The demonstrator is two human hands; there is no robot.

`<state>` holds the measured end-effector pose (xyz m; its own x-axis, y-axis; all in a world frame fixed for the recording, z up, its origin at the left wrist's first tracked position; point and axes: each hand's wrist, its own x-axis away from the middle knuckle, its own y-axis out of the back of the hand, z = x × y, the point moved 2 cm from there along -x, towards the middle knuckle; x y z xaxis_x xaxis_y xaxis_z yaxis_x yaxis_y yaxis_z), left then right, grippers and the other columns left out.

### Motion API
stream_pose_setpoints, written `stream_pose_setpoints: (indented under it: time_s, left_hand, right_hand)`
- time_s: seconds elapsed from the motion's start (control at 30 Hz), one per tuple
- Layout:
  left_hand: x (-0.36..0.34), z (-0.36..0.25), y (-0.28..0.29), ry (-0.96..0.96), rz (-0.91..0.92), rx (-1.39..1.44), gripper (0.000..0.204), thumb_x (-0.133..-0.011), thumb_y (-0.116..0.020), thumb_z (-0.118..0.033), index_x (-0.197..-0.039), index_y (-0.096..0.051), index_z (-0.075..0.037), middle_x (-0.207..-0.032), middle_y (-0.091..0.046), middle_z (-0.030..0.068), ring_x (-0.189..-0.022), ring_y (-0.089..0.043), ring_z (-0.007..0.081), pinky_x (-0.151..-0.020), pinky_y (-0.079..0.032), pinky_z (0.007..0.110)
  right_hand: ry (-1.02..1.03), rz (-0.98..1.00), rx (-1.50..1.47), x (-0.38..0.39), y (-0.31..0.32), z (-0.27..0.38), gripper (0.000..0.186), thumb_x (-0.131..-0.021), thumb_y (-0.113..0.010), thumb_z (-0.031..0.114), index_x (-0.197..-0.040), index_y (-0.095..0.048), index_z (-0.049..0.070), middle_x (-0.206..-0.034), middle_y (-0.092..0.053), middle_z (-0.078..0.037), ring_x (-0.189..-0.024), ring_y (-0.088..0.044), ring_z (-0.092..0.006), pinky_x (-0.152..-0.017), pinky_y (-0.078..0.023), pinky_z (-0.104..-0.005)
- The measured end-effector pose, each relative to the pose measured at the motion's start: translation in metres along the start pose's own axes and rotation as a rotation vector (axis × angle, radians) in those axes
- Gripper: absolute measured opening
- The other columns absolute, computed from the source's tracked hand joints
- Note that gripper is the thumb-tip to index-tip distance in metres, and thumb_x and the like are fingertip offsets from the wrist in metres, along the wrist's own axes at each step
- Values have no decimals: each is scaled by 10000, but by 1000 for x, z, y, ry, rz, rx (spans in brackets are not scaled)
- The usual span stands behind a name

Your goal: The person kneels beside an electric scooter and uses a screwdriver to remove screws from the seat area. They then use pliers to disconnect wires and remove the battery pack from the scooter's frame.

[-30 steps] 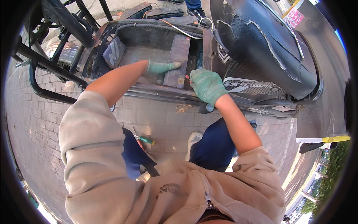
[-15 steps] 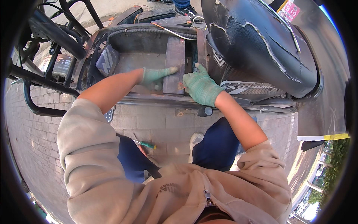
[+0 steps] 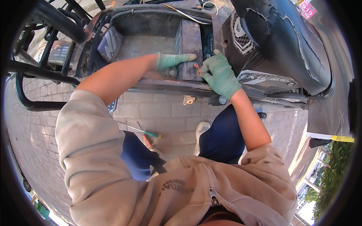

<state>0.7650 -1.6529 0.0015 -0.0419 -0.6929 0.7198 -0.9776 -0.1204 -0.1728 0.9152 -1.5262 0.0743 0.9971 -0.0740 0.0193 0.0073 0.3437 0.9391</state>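
A long dark battery [image 3: 191,35] stands crosswise in the open floor compartment [image 3: 145,45] of a scooter. My left hand [image 3: 173,62], in a green glove, grips its left side, thumb lying across the top. At the near right edge of the battery, beside a small red-orange terminal [image 3: 197,66], my gloved right hand [image 3: 221,75] is closed on its edge, forefinger pointing away from me. The undersides of both hands' fingers are partly hidden. A narrow dark gap with another teal-and-black block [image 3: 207,47] lies just right of the battery.
The torn black seat [image 3: 290,41] is tipped up at the right. Black frame tubes [image 3: 37,69] stand at the left. A white-and-orange cable [image 3: 188,17] crosses the compartment's far rim. On the paving between my legs lies a green-handled screwdriver [image 3: 152,134] beside a red-handled tool [image 3: 146,141].
The view has shifted, and the far batteries and another person's shoe have mostly left it. More of the battery's left face shows. My right thumb and fingers have drawn in beside the terminal.
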Motion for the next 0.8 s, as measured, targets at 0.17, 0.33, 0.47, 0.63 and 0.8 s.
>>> stream_pose_setpoints:
  time_s: [0.17, 0.33, 0.47, 0.63, 0.8]
  left_hand:
    - [1, -4, 4, -52, 22, -205, 722, -778, -463, -898, -665, -598, -197, -478, -382, -67, -398, -311, 40, -403, -185, 231]
    - [5, -5, 4, 22, 82, -206, 762, -764, -413, -932, -634, -566, -197, -475, -396, -53, -392, -318, 48, -402, -193, 231]
    - [-3, -2, -1, 20, 71, -190, 760, -758, -402, -942, -629, -541, -206, -471, -396, -51, -385, -315, 45, -396, -188, 236]
    - [-14, -5, 7, 18, 54, -273, 747, -722, -438, -955, -645, -545, -219, -484, -369, -68, -402, -285, 49, -420, -176, 238]
    - [-12, -2, 27, 40, -99, -213, 815, -709, -372, -984, -671, -608, -205, -501, -390, -54, -425, -294, 69, -446, -176, 262]
  right_hand:
    - [-113, 121, 106, -14, 1, 1, 143, -852, -711, 215, -774, -752, 104, -778, -691, -131, -955, -657, -258, -1206, -253, -400]
    - [-113, 18, -2, -7, -2, -2, 125, -763, -791, 178, -721, -728, 78, -771, -692, -115, -932, -647, -286, -1205, -283, -423]
    - [-120, -3, -48, -7, -5, -4, 89, -721, -792, 71, -696, -706, 76, -737, -676, -90, -788, -646, -263, -1198, -300, -463]
    - [-111, 105, 77, -10, -2, -1, 97, -804, -743, 193, -756, -752, 109, -770, -684, -132, -933, -653, -300, -1194, -283, -416]
    - [-87, 108, 157, -10, 1, 5, 134, -855, -697, 222, -771, -752, 133, -790, -698, -104, -919, -663, -265, -1197, -247, -414]
